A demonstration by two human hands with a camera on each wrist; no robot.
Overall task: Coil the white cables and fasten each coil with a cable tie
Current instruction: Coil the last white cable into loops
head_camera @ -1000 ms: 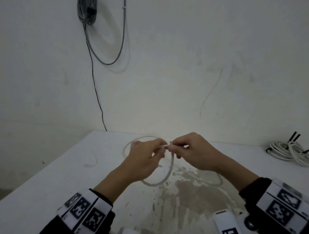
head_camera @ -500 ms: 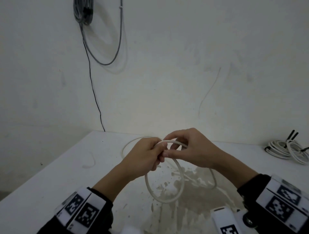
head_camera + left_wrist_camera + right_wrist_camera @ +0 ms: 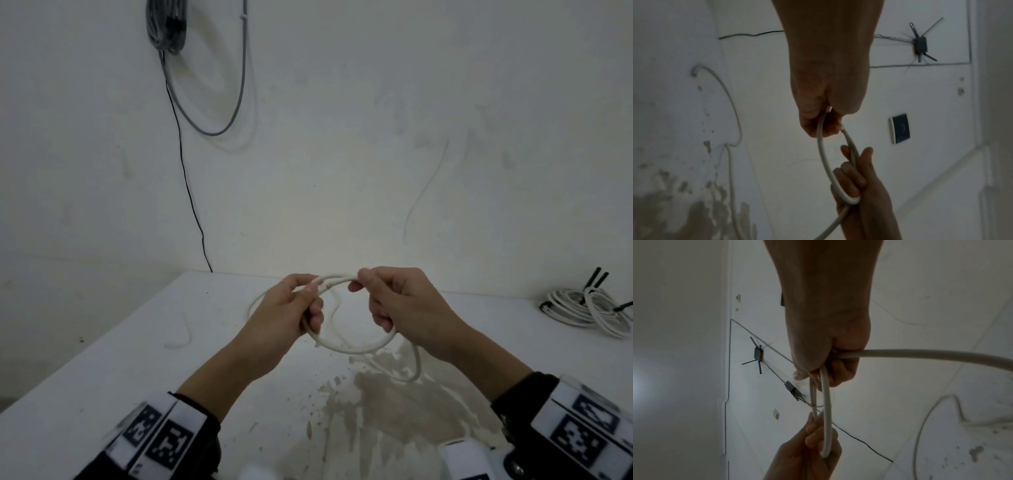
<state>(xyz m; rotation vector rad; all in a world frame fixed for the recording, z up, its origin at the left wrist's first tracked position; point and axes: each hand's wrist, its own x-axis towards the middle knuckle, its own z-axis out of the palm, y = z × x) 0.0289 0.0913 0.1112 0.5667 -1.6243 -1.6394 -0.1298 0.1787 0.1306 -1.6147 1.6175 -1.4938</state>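
A white cable is held above the counter as a single loop between both hands. The loop's left side is gripped by the left hand, fingers curled round it and the cable's end pinched at the fingertips near the top; in the left wrist view the cable is seen leaving that hand and curving down to the other. The loop's top right is pinched by the right hand, with the lower fingers curled round the strand where it passes below; the rest of the cable trails from under that hand down onto a stained patch of the counter. In the right wrist view two strands are seen running from the right hand to the left. A coiled bundle of white cables lies at the counter's far right, well apart from the hands
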